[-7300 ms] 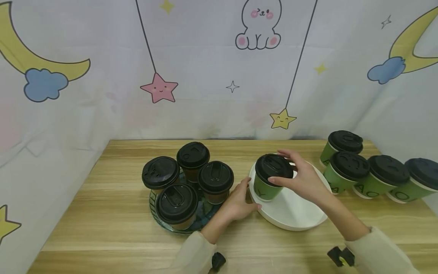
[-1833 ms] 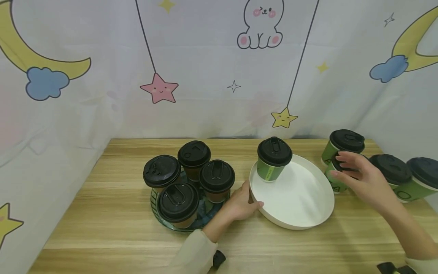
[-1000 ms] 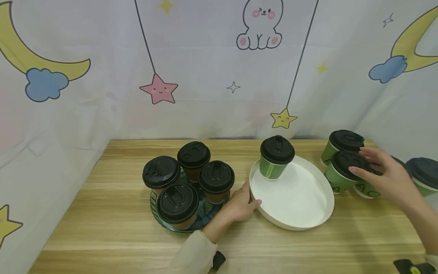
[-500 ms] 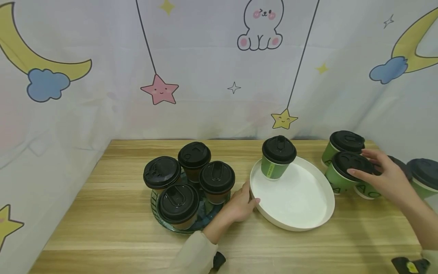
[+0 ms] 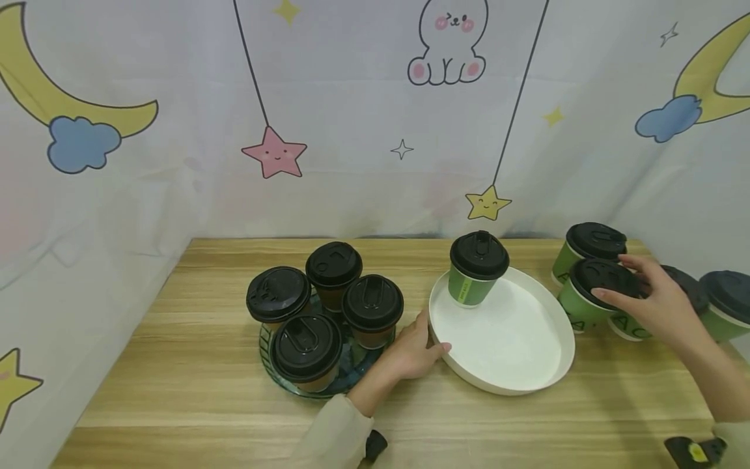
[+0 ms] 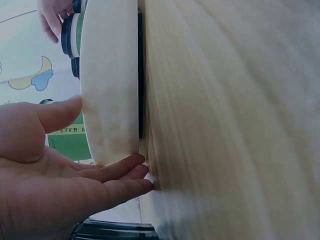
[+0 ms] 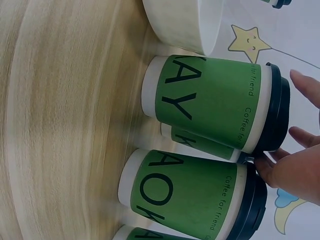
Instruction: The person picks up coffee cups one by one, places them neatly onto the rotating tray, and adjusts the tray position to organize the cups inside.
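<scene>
A green paper coffee cup [image 5: 471,286] with a black lid stands upright on the round white tray [image 5: 510,352], toward its back left. My left hand [image 5: 413,348] touches the tray's left wall with thumb and fairly straight fingers; in the left wrist view its fingertips [image 6: 137,162] lie low against the wall. My right hand [image 5: 668,306] is at the lid of another green coffee cup [image 7: 205,102], right of the tray. In the right wrist view the thumb [image 7: 306,87] shows a gap from that lid, while other fingers reach between it and a neighbouring cup [image 7: 185,190].
Several brown-sleeved cups [image 5: 370,309] with black lids stand close together on a dark glass plate [image 5: 265,365] at the left. More green cups, one at the back [image 5: 562,260] and one far right [image 5: 721,322], crowd the right side. A printed cloth [image 5: 363,195] hangs behind the table.
My right hand has left the cup on the tray, which now stands farther back and turned. That hand has moved right to the green cups. My left hand stays at the tray.
</scene>
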`<state>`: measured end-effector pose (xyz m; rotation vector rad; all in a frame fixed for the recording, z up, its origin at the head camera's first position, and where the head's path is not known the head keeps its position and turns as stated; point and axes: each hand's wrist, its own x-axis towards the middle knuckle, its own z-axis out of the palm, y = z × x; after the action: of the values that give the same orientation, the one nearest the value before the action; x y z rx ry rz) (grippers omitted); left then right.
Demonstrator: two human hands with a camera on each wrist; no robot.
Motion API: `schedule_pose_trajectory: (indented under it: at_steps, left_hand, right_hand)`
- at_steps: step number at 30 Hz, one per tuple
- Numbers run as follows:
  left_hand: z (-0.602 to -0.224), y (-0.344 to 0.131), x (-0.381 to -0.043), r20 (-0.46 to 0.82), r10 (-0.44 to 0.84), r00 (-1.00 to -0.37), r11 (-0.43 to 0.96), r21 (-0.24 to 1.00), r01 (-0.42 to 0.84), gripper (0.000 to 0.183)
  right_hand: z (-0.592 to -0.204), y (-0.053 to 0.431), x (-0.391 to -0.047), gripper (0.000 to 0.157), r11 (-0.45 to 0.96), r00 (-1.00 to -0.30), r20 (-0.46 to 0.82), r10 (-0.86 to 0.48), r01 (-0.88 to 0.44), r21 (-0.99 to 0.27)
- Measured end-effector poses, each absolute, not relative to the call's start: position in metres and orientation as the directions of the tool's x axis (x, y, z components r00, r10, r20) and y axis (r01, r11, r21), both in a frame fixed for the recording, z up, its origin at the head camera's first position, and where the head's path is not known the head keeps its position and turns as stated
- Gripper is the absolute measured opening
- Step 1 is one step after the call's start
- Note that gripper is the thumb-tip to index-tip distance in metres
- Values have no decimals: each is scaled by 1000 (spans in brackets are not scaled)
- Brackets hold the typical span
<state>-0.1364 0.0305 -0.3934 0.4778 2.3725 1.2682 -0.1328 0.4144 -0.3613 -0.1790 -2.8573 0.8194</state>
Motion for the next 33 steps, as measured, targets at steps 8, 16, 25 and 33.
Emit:
schedule_pose_trajectory:
  at_steps: [8,16,25,33]
  left_hand:
    - [-393,32,-138,-178,473,-863,551,824,132,64]
    - [-394,31,-138,-180,475,-861,545,829,128,64]
    - [-395,31,-139,-198,471,-860,530,842,97,70]
    - [-395,28,-139,-174,494,-852,499,859,115,76]
  right_hand:
    - [-359,413,-134,89,839,-981,117,157,70,-540]
    - [-333,383,-121,82,836,-985,105,138,59,-546]
    - [-360,415,-135,89,851,-981,135,139,49,-523]
    - [-340,388,-124,84,845,-980,121,157,70,-530]
